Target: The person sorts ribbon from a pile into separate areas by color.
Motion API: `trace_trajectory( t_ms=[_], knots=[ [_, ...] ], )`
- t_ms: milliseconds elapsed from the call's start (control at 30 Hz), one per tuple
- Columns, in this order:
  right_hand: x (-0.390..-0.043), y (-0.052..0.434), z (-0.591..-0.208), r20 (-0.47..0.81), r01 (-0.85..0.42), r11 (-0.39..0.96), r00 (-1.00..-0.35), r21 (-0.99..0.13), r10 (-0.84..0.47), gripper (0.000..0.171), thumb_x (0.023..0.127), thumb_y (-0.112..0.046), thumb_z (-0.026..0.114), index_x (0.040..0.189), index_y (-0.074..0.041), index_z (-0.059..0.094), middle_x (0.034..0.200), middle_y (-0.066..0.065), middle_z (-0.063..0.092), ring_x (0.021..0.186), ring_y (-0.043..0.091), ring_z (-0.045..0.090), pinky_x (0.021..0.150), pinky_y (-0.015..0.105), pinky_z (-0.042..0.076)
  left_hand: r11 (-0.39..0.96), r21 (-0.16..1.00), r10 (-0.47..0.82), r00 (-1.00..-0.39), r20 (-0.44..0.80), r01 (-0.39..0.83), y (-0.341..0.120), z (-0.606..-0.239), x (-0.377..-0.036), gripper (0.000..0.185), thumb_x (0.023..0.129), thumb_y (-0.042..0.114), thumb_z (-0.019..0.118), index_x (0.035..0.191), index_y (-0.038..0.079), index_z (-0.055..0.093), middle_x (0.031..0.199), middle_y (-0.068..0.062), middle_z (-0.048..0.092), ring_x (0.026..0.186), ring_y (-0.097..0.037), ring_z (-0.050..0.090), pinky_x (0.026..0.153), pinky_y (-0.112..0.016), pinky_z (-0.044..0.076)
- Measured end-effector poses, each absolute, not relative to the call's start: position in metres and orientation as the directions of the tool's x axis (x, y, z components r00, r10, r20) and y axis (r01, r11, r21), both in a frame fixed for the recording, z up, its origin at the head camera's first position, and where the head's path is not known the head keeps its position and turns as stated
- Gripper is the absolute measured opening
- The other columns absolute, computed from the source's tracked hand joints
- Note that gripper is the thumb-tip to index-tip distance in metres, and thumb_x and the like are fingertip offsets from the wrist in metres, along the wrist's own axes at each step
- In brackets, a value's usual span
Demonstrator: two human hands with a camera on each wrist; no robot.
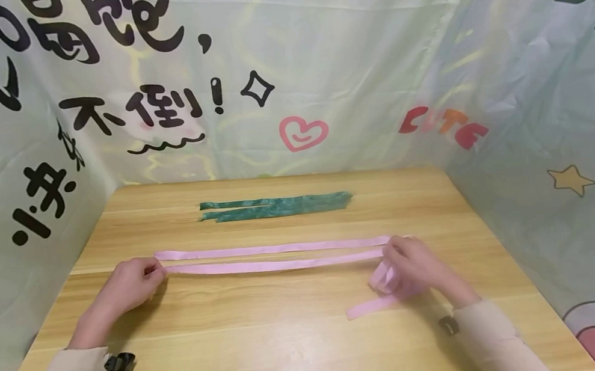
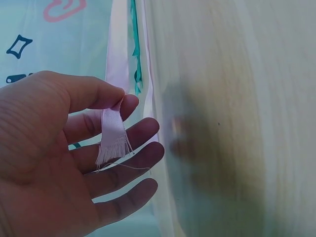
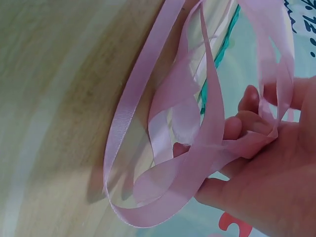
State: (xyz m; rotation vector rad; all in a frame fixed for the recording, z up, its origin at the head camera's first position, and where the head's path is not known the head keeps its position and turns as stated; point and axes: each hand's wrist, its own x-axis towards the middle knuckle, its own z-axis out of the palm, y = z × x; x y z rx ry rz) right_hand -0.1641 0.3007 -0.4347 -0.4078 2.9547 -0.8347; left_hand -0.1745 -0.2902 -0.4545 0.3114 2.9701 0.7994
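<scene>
Head view: left hand [image 1: 131, 284] pinching pink ribbon [image 1: 273, 265] at 9 o'clock, right hand [image 1: 411, 264] clutching loops at 3 (frayed end could slip, probably).

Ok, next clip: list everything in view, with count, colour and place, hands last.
pink ribbon: one, pink, stretched in two strands across the middle of the table, frayed end at the left, loops bunched at the right
green ribbon: one folded length, dark green, lying flat farther back on the table
table: one, light wood, under both ribbons
printed backdrop: pale green, with black characters, a pink heart and a yellow star, around three sides of the table
left hand: pinches the pink ribbon's frayed end
right hand: holds the bunched pink loops
</scene>
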Motion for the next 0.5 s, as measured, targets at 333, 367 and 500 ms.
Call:
trace_trajectory(
  t_ms=[333, 367, 500],
  knots=[
    [-0.1660, 0.3032, -0.4394, 0.078, -0.284, 0.815, -0.955, -0.505, -0.285, 0.011, 0.101, -0.008, 0.061, 0.094, -0.008, 0.070, 0.083, 0.001, 0.067, 0.080, 0.015, 0.059, 0.077, 0.037, 0.050, 0.852, 0.490, 0.201, -0.979, 0.020, 0.185, -0.2910, -0.4555, -0.1752, 0.021, 0.102, 0.018, 0.063, 0.081, 0.013, 0.066, 0.063, 0.005, 0.052, 0.062, -0.015, 0.048, 0.060, -0.029, 0.036],
    [-0.1665, 0.3042, -0.4400, 0.076, -0.278, 0.817, -0.957, -0.505, -0.278, 0.011, 0.101, -0.008, 0.061, 0.095, -0.007, 0.071, 0.083, 0.002, 0.068, 0.079, 0.015, 0.060, 0.077, 0.037, 0.051, 0.855, 0.485, 0.199, -0.980, 0.026, 0.186, -0.2917, -0.4556, -0.1760, 0.021, 0.102, 0.018, 0.063, 0.081, 0.013, 0.065, 0.063, 0.005, 0.051, 0.063, -0.015, 0.047, 0.060, -0.029, 0.035],
    [-0.1674, 0.3078, -0.4419, -0.010, -0.175, 0.793, -0.975, -0.583, -0.223, 0.016, 0.105, -0.011, 0.058, 0.102, 0.000, 0.070, 0.087, 0.009, 0.071, 0.069, 0.017, 0.067, 0.065, 0.034, 0.058, 0.858, 0.480, 0.193, -0.981, 0.027, 0.182, -0.2947, -0.4560, -0.1777, 0.022, 0.102, 0.018, 0.063, 0.080, 0.013, 0.063, 0.064, 0.004, 0.049, 0.062, -0.015, 0.045, 0.060, -0.029, 0.034]
  ],
)
